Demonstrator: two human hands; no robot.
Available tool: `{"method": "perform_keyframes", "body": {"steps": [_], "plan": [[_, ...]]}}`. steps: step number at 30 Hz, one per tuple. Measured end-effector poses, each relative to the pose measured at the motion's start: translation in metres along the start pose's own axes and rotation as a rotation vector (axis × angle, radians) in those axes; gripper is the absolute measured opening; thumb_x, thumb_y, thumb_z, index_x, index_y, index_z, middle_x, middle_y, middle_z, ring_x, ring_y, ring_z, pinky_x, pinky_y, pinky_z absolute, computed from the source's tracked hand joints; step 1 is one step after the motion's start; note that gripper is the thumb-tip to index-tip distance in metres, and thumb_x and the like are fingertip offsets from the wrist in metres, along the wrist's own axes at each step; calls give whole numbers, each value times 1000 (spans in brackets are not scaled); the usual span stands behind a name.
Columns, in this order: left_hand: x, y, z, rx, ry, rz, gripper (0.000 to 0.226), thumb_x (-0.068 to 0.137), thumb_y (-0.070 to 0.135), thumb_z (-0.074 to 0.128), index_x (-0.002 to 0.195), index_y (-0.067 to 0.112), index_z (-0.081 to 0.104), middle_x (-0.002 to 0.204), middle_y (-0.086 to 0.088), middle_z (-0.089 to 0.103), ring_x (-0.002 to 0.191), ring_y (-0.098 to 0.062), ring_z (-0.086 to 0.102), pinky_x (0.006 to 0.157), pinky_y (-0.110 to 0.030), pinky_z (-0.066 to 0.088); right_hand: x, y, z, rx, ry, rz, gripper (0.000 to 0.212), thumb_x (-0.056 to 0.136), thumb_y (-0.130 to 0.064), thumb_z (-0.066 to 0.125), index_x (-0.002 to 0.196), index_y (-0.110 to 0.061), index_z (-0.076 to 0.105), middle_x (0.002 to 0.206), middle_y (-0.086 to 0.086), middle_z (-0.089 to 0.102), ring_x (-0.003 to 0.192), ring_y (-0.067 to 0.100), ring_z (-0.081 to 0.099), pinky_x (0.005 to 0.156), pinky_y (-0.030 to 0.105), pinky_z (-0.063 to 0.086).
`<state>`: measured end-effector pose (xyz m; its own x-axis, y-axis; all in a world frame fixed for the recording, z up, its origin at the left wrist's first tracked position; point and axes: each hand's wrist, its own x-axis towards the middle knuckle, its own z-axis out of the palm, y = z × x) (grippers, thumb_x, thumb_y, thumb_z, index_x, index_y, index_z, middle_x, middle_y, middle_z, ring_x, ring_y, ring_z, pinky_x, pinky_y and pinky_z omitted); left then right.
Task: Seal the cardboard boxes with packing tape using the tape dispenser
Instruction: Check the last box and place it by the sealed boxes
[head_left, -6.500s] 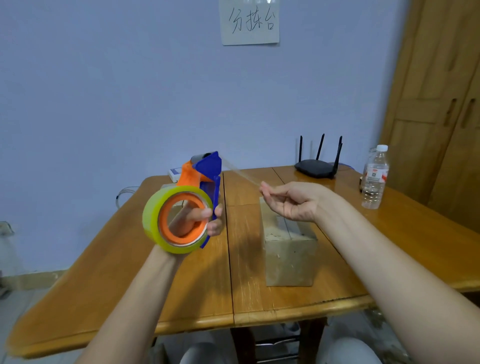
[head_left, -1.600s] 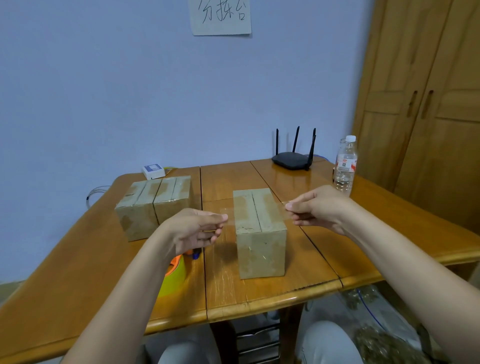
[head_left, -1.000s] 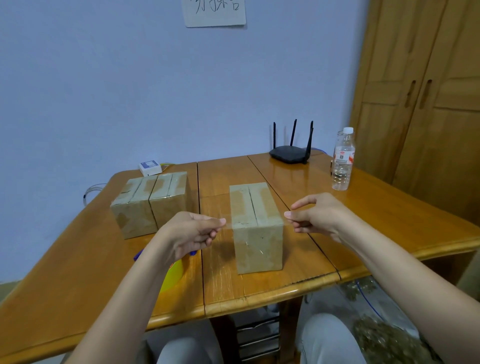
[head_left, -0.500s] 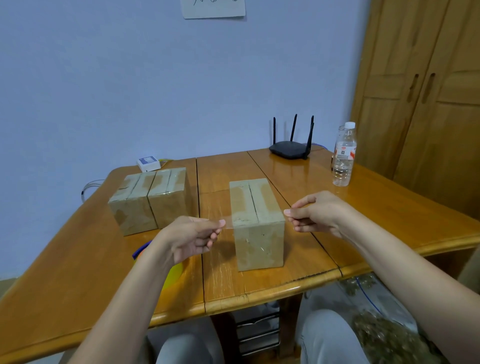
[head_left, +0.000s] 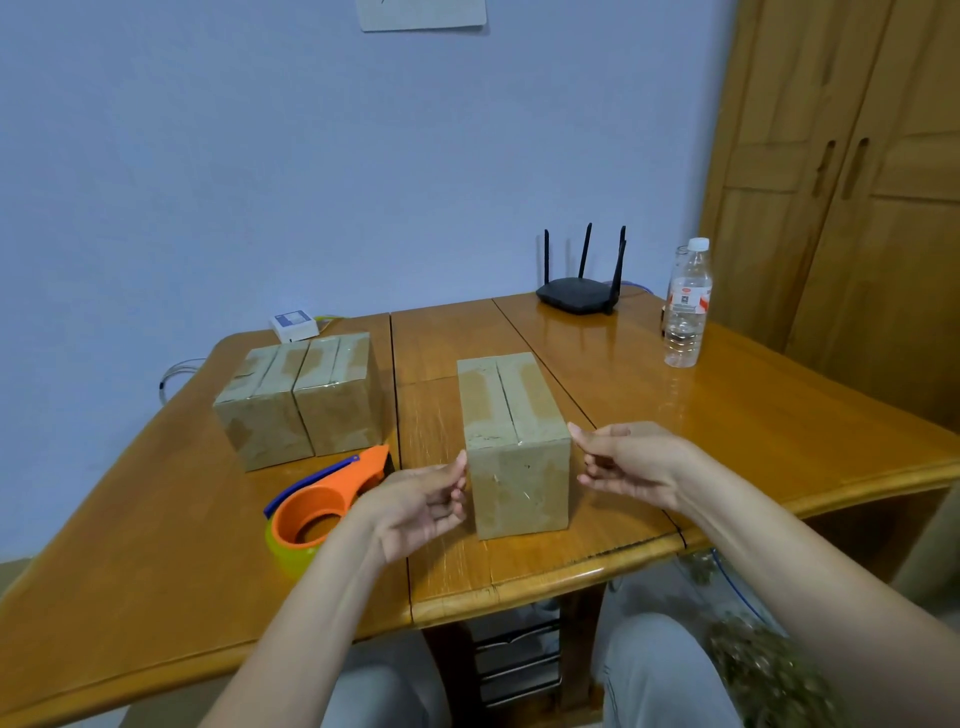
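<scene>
Head view is showing a wooden table (head_left: 156, 545) carrying everything, with a tall wooden wardrobe (head_left: 857, 208) standing off to the right. On the left part of the table two cardboard boxes (head_left: 301, 400) are sitting pressed side by side, their tops already showing shiny tape across them. The third box (head_left: 511, 441) is standing alone near the front edge, its long axis running away from the person, its top seam following that same line, and its flaps lying shut so nothing inside is showing. This box is sitting directly between the two hands: the left hand (head_left: 423, 501) is touching its near left edge and the right hand (head_left: 631, 462) is hovering just beside its near right corner, so both are about equally near. Each hand has thumb and fingers curled together as if pinching; a clear strip may be stretching across the box's near top edge, but I cannot tell for sure. The coming move looks like pressing down across the seam, at right angles to the box's length. The orange tape dispenser (head_left: 322, 499) is lying on its side just left of the left hand, untouched. A black router (head_left: 579, 296), a water bottle (head_left: 687, 306) and a small white box (head_left: 293, 326) are resting toward the back.
</scene>
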<state>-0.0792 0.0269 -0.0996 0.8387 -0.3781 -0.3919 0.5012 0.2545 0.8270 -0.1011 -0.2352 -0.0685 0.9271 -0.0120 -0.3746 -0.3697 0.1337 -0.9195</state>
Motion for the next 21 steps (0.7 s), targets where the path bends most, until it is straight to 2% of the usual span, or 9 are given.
{"method": "perform_keyframes", "body": {"steps": [3, 6, 8, 10, 11, 12, 14, 18, 21], "plan": [[2, -6, 1, -98, 0, -63, 33, 73, 19, 78, 100, 3, 66, 74, -6, 60, 68, -14, 53, 75, -29, 55, 1, 9, -1, 102, -21, 77, 38, 73, -24, 80, 99, -3, 63, 60, 0, 45, 59, 12, 43, 57, 26, 58], [-2, -5, -4, -58, 59, 0, 41, 74, 18, 78, 110, 2, 67, 84, -8, 66, 75, -16, 61, 76, -30, 58, -3, 10, 0, -59, 77, 58, 40, 74, -22, 82, 105, -4, 65, 65, 4, 57, 57, 12, 54, 61, 30, 61], [-8, 2, -7, 164, 291, 279, 38, 79, 22, 78, 114, 11, 69, 95, -5, 71, 82, -15, 66, 75, -30, 57, -5, 4, -5, -339, 298, -159, 33, 82, -27, 81, 108, -12, 67, 83, 10, 71, 65, 16, 65, 69, 31, 59], [-18, 18, -4, 574, 545, 741, 20, 84, 26, 77, 104, 24, 74, 99, 8, 74, 91, -5, 68, 82, -25, 54, -8, -10, -5, -569, 421, -541, 22, 88, -30, 76, 107, -22, 72, 102, 0, 74, 83, 11, 67, 77, 24, 54], [-22, 30, 3, 730, 515, 922, 15, 85, 28, 77, 100, 27, 76, 98, 13, 74, 93, -2, 67, 84, -22, 53, -12, -19, 1, -667, 382, -703, 20, 89, -31, 74, 109, -26, 74, 107, -10, 72, 93, 4, 65, 83, 15, 49], [-26, 41, 13, 849, 416, 1005, 14, 84, 30, 77, 98, 29, 78, 97, 16, 74, 94, -2, 66, 83, -20, 52, -15, -27, 10, -764, 308, -797, 22, 90, -32, 73, 112, -27, 75, 109, -17, 69, 99, -2, 62, 85, 5, 42], [-25, 56, 31, 1060, 230, 972, 14, 80, 32, 80, 94, 31, 80, 93, 18, 74, 91, -2, 64, 80, -20, 52, -17, -36, 31, -937, 135, -832, 26, 91, -33, 72, 115, -25, 75, 111, -20, 68, 99, -7, 60, 80, -4, 39], [-11, 52, 44, 1290, 91, 881, 14, 74, 27, 84, 87, 26, 82, 87, 14, 75, 89, 1, 64, 80, -16, 50, 0, -29, 47, -1106, -43, -848, 21, 89, -35, 74, 108, -29, 79, 109, -12, 75, 101, -1, 68, 95, 25, 54], [-8, 46, 35, 1266, 69, 944, 10, 75, 30, 84, 84, 25, 82, 90, 13, 75, 93, 2, 65, 86, -14, 49, 6, -24, 38, -1071, -71, -824, 26, 87, -39, 75, 111, -28, 77, 116, -11, 73, 117, -2, 61, 108, 27, 46]]}}
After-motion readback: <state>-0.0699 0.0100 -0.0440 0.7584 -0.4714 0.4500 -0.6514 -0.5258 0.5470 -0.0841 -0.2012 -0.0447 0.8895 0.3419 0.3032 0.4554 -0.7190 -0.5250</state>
